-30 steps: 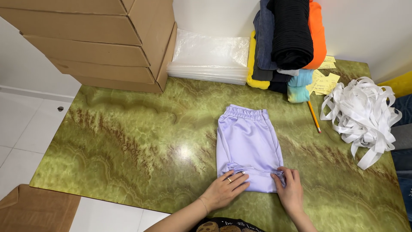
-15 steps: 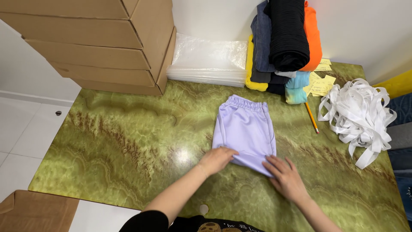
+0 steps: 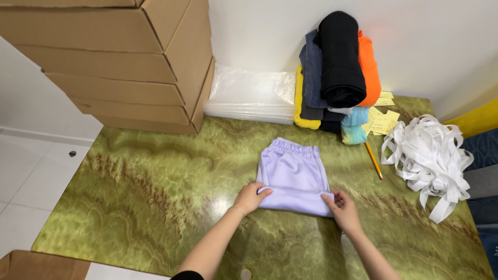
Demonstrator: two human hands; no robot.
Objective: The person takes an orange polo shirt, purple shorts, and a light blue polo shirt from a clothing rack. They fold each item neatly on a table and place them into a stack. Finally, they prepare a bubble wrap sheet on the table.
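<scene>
My left hand [image 3: 250, 197]: fingers curled, pinching the near left corner of the folded edge of the one lilac garment [image 3: 294, 175].
My right hand [image 3: 343, 210]: fingers bent, thumb and fingertips gripping the near right corner of the same fold.
Lilac garment: one, lying flat near the middle of the green marbled table [image 3: 145, 207], elastic waistband toward the far edge, folded hem toward me.
Pencil [image 3: 373, 161]: one, just right of the garment.
White straps [image 3: 428, 158]: one loose heap at the right edge.
Yellow notes [image 3: 384, 120]: a few, at the far right corner.
Folded clothes [image 3: 337, 67]: one stack at the far edge, against the wall.
Clear bags [image 3: 251, 96]: one flat stack, left of the clothes.
Cardboard boxes [image 3: 114, 62]: four stacked, far left corner.
</scene>
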